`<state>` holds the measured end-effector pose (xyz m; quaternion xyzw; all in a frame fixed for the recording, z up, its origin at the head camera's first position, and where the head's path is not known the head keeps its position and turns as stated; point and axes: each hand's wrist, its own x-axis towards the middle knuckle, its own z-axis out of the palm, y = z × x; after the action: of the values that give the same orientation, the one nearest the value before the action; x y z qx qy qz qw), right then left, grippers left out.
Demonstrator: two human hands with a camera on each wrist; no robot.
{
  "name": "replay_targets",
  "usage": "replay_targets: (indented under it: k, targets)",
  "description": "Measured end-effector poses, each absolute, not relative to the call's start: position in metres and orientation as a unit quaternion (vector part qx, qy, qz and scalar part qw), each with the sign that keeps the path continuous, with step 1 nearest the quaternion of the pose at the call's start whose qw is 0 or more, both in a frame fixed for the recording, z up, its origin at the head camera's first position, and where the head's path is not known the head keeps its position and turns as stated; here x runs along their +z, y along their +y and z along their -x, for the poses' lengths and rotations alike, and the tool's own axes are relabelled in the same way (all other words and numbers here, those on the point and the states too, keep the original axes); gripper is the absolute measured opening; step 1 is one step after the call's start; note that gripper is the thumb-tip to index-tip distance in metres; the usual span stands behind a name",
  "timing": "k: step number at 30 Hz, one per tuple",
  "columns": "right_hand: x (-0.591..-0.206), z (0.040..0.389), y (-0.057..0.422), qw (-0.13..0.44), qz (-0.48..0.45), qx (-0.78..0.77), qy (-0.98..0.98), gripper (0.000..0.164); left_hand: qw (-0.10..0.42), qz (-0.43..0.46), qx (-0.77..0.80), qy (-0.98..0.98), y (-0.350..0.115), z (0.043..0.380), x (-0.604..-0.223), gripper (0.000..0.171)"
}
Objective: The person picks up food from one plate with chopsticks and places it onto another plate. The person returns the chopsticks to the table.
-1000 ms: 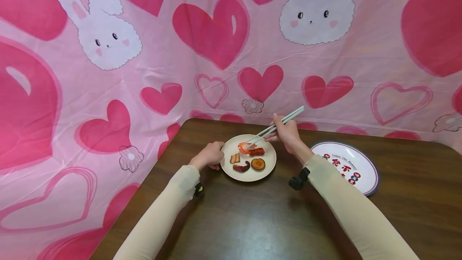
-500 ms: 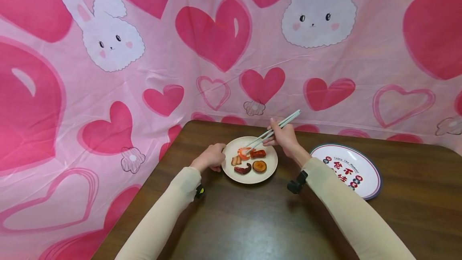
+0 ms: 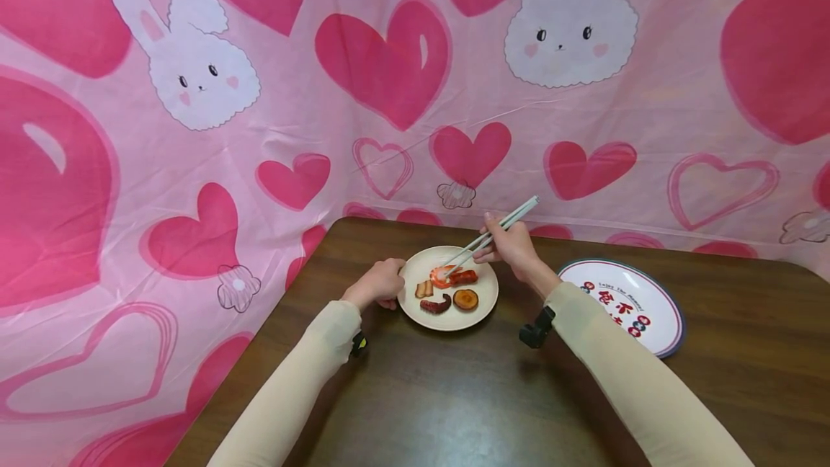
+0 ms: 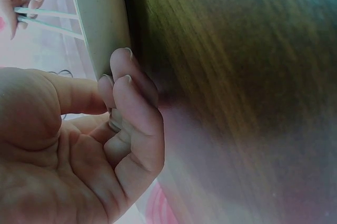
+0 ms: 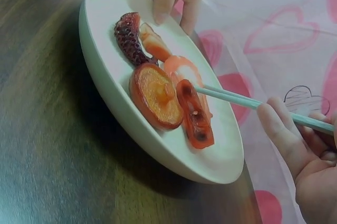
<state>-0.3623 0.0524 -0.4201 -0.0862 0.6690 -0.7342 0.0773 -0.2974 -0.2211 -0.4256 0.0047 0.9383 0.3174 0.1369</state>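
My left hand grips the left rim of a cream plate; in the left wrist view, curled fingertips press its underside. Pale green chopsticks are held in my right hand. Their tips reach an orange-and-white shrimp at the plate's far side; whether they pinch it I cannot tell. A reddish sausage-like piece lies against the shrimp. Nearer me sit a round brown mushroom cap and a dark curled octopus tentacle. A light brown slice lies to the left.
A larger white plate with a blue rim and red printed characters stands at the right, partly behind my right forearm. Brown wooden table extends toward me. A pink heart-and-rabbit cloth hangs along the back and left.
The chopstick tips have shifted slightly toward me over the shrimp, spreading and then coming closer together. The shrimp has moved a little left and nearer me. My left hand stays on the rim.
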Motion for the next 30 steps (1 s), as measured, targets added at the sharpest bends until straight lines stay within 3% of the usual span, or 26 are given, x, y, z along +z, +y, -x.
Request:
replay_targets:
  k: [15,26,30]
  targets:
    - [-0.414,0.362,0.065,0.065,0.114,-0.754,0.643,0.042,0.140,-0.001,0.311,0.940,-0.221,0.297,-0.425,0.048]
    - [-0.402,0.342,0.078,0.116,0.089,-0.779,0.609,0.054,0.133,-0.009,0.312,0.941,-0.218,0.295,-0.423,0.046]
    - [-0.399,0.334,0.088,0.131,0.100,-0.781,0.602,0.048,0.132,-0.008,0.310,0.941,-0.219,0.296,-0.425,0.048]
